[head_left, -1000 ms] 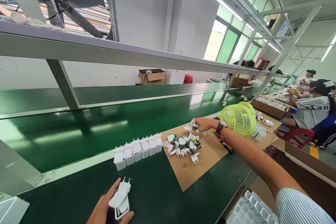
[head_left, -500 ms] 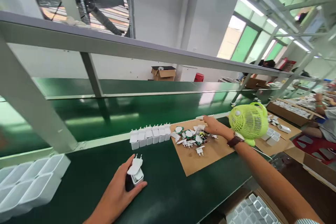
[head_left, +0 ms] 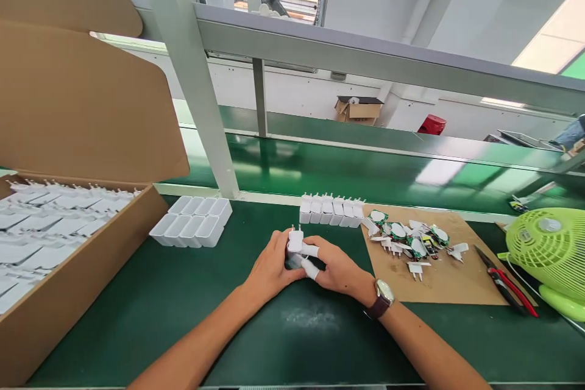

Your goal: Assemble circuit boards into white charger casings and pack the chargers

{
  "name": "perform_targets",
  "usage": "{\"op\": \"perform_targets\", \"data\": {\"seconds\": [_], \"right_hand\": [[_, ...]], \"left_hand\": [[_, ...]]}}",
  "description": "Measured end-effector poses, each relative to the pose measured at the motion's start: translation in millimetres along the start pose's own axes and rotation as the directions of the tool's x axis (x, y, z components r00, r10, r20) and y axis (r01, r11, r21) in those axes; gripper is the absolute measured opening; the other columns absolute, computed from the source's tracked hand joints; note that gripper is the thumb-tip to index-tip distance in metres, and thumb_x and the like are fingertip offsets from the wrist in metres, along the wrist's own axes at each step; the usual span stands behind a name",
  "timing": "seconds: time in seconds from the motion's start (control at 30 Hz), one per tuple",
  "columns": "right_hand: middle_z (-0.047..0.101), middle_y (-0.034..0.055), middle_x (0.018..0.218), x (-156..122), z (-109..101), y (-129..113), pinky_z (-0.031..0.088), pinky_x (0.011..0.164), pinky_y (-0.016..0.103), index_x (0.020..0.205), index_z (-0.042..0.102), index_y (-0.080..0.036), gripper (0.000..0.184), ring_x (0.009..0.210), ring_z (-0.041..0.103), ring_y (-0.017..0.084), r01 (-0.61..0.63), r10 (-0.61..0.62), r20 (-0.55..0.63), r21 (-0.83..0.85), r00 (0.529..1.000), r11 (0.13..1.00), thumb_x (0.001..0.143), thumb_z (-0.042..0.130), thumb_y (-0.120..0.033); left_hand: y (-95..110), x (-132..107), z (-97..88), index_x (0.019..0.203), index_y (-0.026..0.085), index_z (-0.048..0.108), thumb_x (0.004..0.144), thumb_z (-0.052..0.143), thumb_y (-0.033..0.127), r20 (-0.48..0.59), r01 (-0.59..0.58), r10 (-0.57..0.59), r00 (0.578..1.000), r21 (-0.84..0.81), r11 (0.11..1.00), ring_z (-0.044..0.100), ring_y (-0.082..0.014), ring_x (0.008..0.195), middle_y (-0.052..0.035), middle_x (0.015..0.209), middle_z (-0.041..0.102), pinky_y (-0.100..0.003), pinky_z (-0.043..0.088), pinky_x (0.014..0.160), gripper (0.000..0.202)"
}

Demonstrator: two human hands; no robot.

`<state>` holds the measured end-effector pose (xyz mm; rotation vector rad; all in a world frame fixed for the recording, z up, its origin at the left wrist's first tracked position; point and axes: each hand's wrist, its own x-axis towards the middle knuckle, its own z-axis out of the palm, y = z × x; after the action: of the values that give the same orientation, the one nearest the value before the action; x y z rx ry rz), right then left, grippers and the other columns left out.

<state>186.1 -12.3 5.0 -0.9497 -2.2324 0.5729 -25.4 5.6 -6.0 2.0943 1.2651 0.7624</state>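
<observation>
Green bench point(head_left: 183, 317), both hands point(head_left: 274, 268) cupping charger point(head_left: 295, 242)

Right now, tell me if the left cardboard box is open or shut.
Open: the cardboard box has its flap raised, white parts exposed inside.

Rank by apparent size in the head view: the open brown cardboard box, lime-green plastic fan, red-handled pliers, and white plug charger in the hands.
1. Open brown cardboard box, near the camera.
2. Lime-green plastic fan, partly cut off.
3. Red-handled pliers.
4. White plug charger, partly hidden.
</observation>
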Motion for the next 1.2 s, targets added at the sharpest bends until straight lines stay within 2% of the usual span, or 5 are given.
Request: {"op": "perform_targets", "data": {"seconds": [0.33, 0.83, 0.93, 1.07, 1.2], "right_hand": [[0.064, 0.0117, 0.130, -9, 19, 11, 0.061, 0.092, 0.039, 0.138, 0.058, -0.026, 0.045, 0.110, 0.068, 0.024, -0.063, 0.036, -0.227, -0.111, 0.973, 0.992, 0.095, 0.052, -0.013], [0.067, 0.0117, 0.119, -13, 14, 10, 0.062, 0.082, 0.037, 0.124, 0.065, -0.024, 0.034, 0.099, 0.069, 0.023, -0.083, 0.061, -0.249, -0.081, 0.967, 0.993, 0.094, 0.052, -0.013], [0.067, 0.0114, 0.123, -12, 16, 10, 0.061, 0.087, 0.039, 0.123, 0.067, -0.024, 0.032, 0.105, 0.068, 0.024, -0.160, 0.189, -0.266, 0.128, 0.945, 0.979, 0.094, 0.054, -0.018], [0.069, 0.0092, 0.124, -9, 16, 1, 0.063, 0.086, 0.040, 0.123, 0.066, -0.026, 0.032, 0.107, 0.070, 0.026, -0.269, 0.530, -0.129, 0.748, 0.838, 0.607, 0.093, 0.062, -0.036], [0.077, 0.0074, 0.104, -6, 13, -12, 0.061, 0.084, 0.044, 0.110, 0.070, -0.023, 0.033, 0.096, 0.075, 0.028, -0.299, 0.593, 0.151, 0.941, 0.791, 0.158, 0.086, 0.070, -0.045]], "left_hand": [[-2, -3, 11.9, 0.162, 0.030, -0.018, 0.094, 0.062, 0.023, -0.070, -0.117, 0.107, 0.992, -0.164, 0.980, 0.040, -0.0279, 0.150, -0.0124, 0.158, 0.045, -0.054, 0.034, 0.123, 0.105], [3, -6, 12.4, 0.162, 0.034, -0.018, 0.092, 0.070, 0.025, 0.003, -0.108, 0.112, 0.994, -0.208, 0.972, 0.035, -0.0307, 0.153, -0.0135, 0.166, 0.035, -0.057, 0.033, 0.123, 0.113], [1, -4, 13.6, 0.161, 0.037, -0.019, 0.088, 0.076, 0.028, 0.015, -0.101, 0.106, 0.994, -0.194, 0.976, 0.039, -0.0327, 0.150, -0.0141, 0.165, 0.037, -0.058, 0.038, 0.119, 0.121], [2, -4, 14.9, 0.164, 0.035, -0.004, 0.083, 0.082, 0.029, -0.109, -0.237, 0.225, 0.968, -0.111, 0.965, 0.054, -0.0342, 0.134, -0.0168, 0.154, 0.046, -0.055, 0.052, 0.105, 0.118], [9, -6, 13.2, 0.163, 0.029, 0.018, 0.089, 0.074, 0.024, -0.280, -0.439, 0.420, 0.864, -0.006, 0.899, 0.063, -0.0262, 0.105, -0.0149, 0.129, 0.060, -0.044, 0.059, 0.086, 0.092]]}}
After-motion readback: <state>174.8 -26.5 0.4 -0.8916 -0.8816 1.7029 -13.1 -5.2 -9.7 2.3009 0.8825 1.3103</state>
